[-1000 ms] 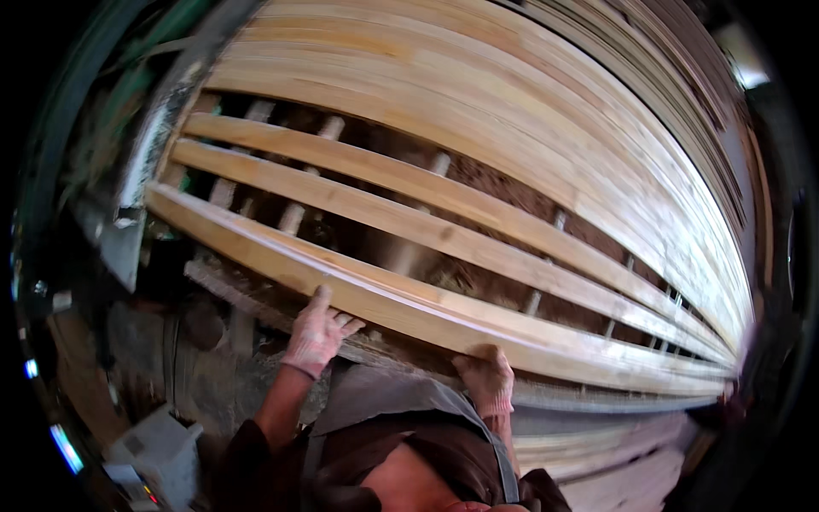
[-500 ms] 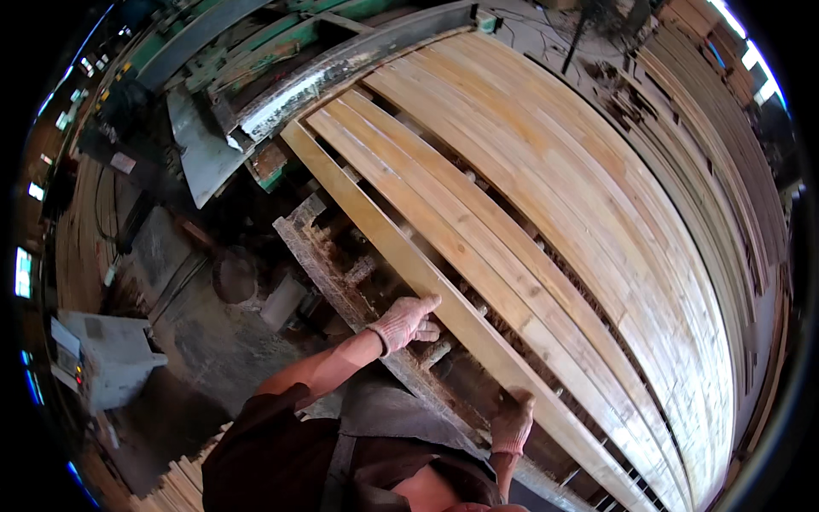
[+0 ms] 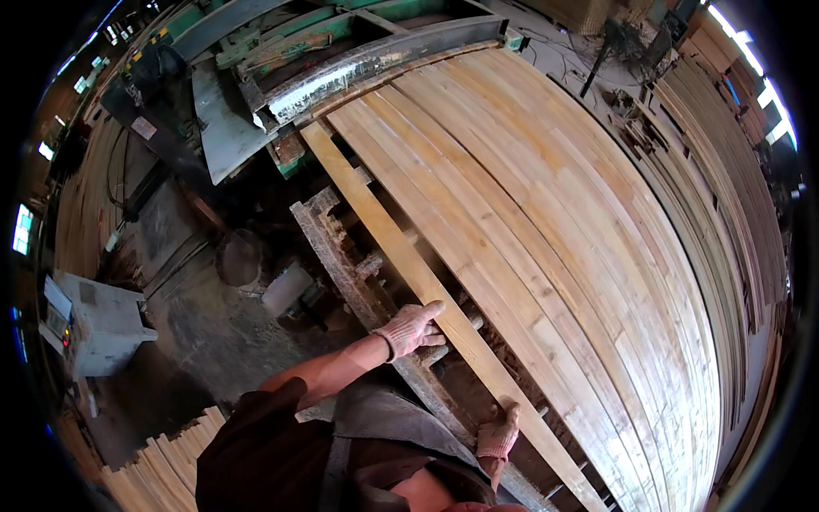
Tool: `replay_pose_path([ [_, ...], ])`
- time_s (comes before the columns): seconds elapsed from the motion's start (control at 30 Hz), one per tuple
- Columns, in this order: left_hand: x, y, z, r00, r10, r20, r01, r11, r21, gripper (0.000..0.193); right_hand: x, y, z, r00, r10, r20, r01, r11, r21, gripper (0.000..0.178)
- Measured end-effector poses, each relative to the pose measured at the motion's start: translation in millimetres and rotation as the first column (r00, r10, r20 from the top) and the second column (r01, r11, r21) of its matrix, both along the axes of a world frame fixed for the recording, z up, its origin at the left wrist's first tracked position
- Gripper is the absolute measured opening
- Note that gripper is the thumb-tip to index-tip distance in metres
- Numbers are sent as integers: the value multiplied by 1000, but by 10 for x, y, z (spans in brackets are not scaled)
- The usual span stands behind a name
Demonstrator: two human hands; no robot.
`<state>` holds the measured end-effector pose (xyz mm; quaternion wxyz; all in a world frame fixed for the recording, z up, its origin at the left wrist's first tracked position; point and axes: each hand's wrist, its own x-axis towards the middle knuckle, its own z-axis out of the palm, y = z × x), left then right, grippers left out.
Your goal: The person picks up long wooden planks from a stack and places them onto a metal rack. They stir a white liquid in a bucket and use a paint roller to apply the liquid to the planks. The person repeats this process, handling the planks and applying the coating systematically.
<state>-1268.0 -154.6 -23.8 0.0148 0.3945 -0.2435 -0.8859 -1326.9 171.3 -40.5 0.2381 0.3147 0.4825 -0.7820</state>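
In the head view, I see one long pale plank (image 3: 401, 247) lying apart from the packed bed of boards (image 3: 554, 222) that fills the middle and right of the frame. Its long axis runs from the upper centre, by the green machine frame (image 3: 281, 51), down to the lower right. My left hand (image 3: 414, 328), in a knit work glove, sits at centre frame against the plank's left edge, fingers stretched flat and loosely spread onto the wood, not wrapped round it. My right hand (image 3: 497, 433), also gloved, is lower, at bottom centre, touching the same left edge; whether its fingers curl under the board I cannot tell. So the plank lies just right of both hands and runs up and away from them. A rough dark support rail (image 3: 341, 256) runs alongside on the left. A pale grey cabinet (image 3: 102, 324) stands at far left.
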Motion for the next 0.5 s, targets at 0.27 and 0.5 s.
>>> replay_pose_path([
  [0.27, -453, -131, 358, 923, -258, 286, 370, 799, -474, 62, -527, 13, -239, 998, 11, -55, -19, 987, -157, 30],
  [0.5, 8, -203, 290, 952, -304, 38, 293, 864, -409, 65, -369, -126, 192, 979, 196, -49, -200, 973, -111, 34],
])
